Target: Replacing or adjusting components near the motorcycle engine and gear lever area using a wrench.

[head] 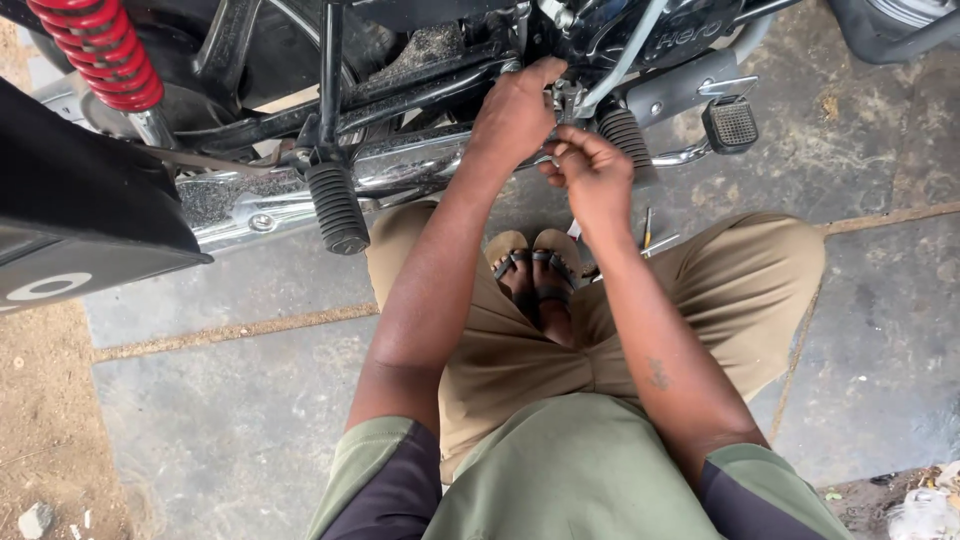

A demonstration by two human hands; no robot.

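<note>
Both hands are low on the motorcycle [420,60], the left hand [515,110] curled around a small metal part [566,97] and the right hand [592,170] pinching just under it.

Free: bare stone floor [250,400] left of the knees, open stretch right of the thigh | Blocked above: motorcycle frame [400,95] and chrome exhaust [300,195] | Obstacles: ribbed rear footpeg [337,208] jutting down left of both hands, front footpeg [627,137] and brake pedal [731,124] crowding right | Narrow gap between the pegs, filled by left hand [515,115] and right hand [592,175]
</note>
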